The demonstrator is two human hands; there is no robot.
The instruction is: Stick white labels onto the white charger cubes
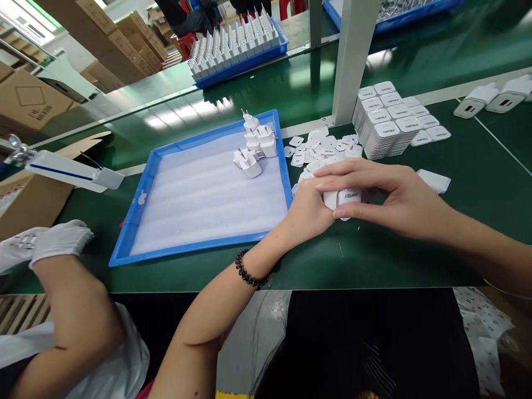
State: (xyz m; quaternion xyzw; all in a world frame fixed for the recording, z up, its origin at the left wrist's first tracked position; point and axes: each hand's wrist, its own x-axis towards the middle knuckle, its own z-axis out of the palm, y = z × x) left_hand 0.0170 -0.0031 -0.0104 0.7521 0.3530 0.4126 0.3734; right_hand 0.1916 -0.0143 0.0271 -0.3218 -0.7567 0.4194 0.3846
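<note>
Near the bench's front edge, several white rounded-square cover plates (349, 196) with dark lettering are gathered between my two hands. My left hand (312, 206) presses against them from the left, its fingers partly hidden. From the right, my right hand (388, 194) grips them between thumb and fingers. Just behind my hands lies a loose scatter of similar plates (318, 148). Neat stacks of lettered plates (386, 123) stand to the back right. White plug adapters (249, 162) with metal pins sit in the blue tray (199, 242) to my left.
White two-port chargers (474, 101) lie at far right, and a white piece (432, 180) beside my right hand. A metal post (351, 61) rises behind the plates. Farther back stands a filled blue tray (245, 60). A co-worker's gloved hand (62, 243) is at left.
</note>
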